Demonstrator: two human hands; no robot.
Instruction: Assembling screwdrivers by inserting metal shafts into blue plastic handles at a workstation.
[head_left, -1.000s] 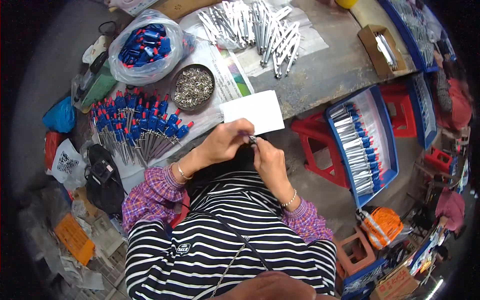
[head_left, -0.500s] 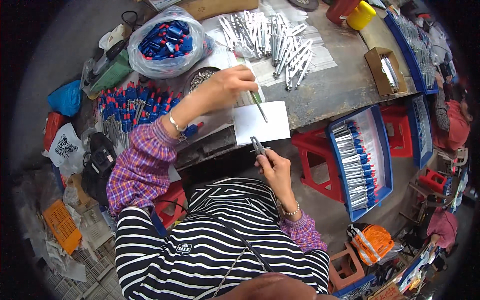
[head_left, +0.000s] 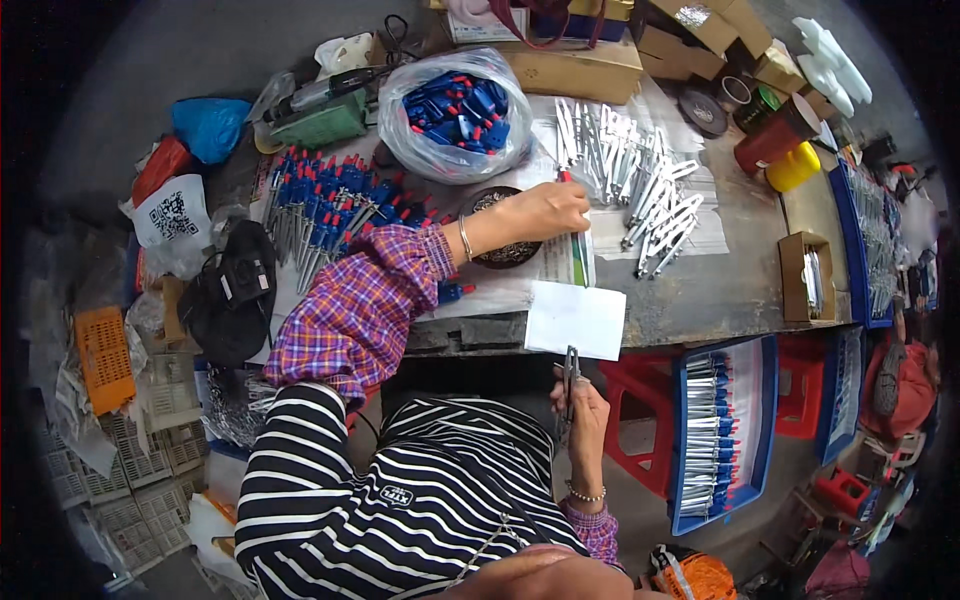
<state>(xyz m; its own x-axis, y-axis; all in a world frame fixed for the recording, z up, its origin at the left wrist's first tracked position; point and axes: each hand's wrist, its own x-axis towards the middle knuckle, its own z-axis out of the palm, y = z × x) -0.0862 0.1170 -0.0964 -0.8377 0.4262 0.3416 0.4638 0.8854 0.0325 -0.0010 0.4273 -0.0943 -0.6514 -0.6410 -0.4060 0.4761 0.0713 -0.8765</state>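
Note:
My left hand (head_left: 550, 212) is over the bench beside a dark round dish (head_left: 508, 252) of small metal pieces. Its fingers are closed, and what they hold is hidden; a small red end (head_left: 566, 176) shows just beyond them. My right hand (head_left: 585, 412), at the bench's front edge, grips a narrow grey metal plier-like part (head_left: 571, 375), tips upward. Those tips reach the near edge of a white paper sheet (head_left: 575, 320). Left of the dish lie several metal tools with blue handles and red ends (head_left: 330, 205).
Behind the dish stands a clear plastic bag (head_left: 392, 120) of blue-and-red handles. Bare metal parts (head_left: 665, 215) are heaped on paper to its right. A blue tray (head_left: 760, 420) of blue-handled tools is beside a red stool (head_left: 640, 425). A small carton (head_left: 795, 280) stands at the bench's right.
The view has shifted. My left hand has moved from above the white sheet, where it held a thin metal rod, back beside the dish. My right hand still holds the grey part, now more upright.

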